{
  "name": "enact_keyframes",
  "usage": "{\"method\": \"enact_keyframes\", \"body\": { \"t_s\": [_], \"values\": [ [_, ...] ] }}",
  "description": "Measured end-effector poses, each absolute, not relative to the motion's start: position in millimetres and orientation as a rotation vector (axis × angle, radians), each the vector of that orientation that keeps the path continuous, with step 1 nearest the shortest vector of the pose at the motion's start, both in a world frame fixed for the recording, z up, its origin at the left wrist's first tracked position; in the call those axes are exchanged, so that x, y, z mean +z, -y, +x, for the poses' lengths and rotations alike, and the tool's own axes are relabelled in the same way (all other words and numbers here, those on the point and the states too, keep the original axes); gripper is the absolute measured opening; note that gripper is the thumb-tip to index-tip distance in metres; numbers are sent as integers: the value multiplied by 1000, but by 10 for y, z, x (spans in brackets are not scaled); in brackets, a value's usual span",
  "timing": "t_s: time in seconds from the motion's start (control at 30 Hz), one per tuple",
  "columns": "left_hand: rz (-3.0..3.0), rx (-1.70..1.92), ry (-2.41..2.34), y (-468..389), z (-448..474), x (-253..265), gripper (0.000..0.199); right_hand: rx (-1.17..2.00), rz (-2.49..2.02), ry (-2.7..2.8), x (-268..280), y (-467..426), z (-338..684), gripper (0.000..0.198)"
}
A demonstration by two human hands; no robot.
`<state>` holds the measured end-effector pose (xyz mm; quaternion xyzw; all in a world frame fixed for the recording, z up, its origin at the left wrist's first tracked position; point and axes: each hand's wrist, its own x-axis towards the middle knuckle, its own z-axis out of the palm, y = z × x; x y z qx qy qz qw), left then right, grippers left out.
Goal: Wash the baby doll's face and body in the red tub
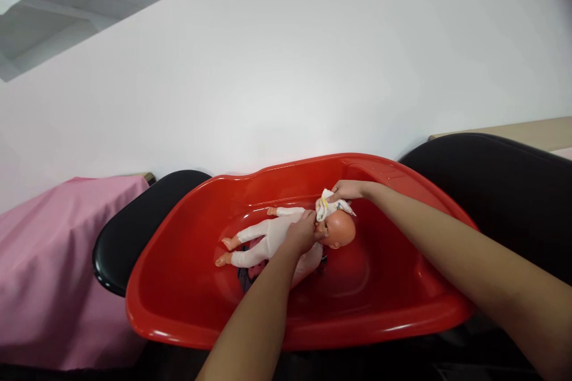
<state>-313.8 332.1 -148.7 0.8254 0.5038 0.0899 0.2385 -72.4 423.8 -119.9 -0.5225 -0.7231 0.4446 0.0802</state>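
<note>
A baby doll (277,234) in a white suit lies in a red baby bathtub (179,303), its feet to the left and its bald head to the right. My left hand (302,233) is closed at the doll's chin and neck, covering part of its face. In my right hand (350,190) is a small white cloth (329,207) with a coloured print, pinched between the fingers. The cloth rests against the upper side of the doll's head. My left fingertips come close to the cloth's lower edge; whether they touch it is unclear.
A dark printed piece (247,277) lies under the doll. Black padded surfaces stand at the left (147,232) and right (487,184) of the tub. Pink cloth (58,262) drapes at far left. A white wall (286,71) rises behind the tub.
</note>
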Motion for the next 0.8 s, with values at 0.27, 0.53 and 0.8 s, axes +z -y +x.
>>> {"method": "enact_keyframes", "body": {
  "t_s": [0.27,0.53,0.8],
  "values": [
    [2260,194,-1382,-3294,-3138,-1412,52,1589,-1681,2202,-1126,-4166,-702,68],
    [2258,332,-1334,-3322,-3153,-1490,48,1887,-1753,2258,-1170,-4151,-668,65],
    [2262,353,-1357,-3358,-3178,-1556,44,2175,-1886,2335,-1344,-4197,-636,53]
  ]
}}
